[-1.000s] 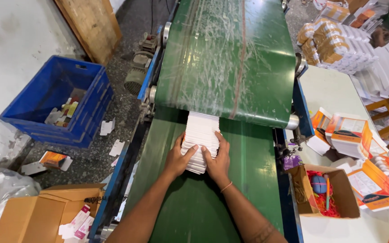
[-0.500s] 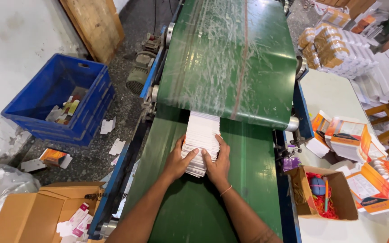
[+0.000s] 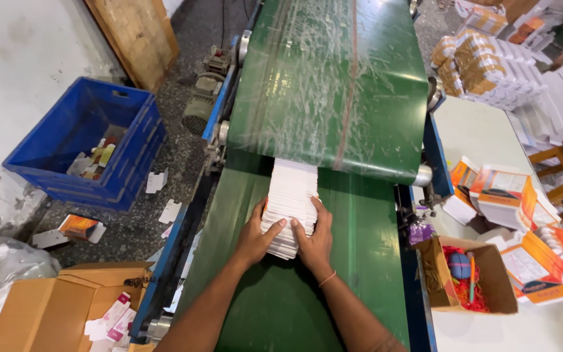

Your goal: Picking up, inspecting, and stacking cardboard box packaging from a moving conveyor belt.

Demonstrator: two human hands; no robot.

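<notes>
While bare belt (image 3: 360, 261) flanks it, 2 hands, left hand (image 3: 252, 241) and right hand (image 3: 314, 241), seemingly clamp the card stack (image 3: 289, 202)

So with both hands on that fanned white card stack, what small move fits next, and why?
Probably squeeze inward and draw the fanned stack of white flat cards back a little: the left hand and right hand flank its near end, while its far end lies under the upper green belt.
</notes>
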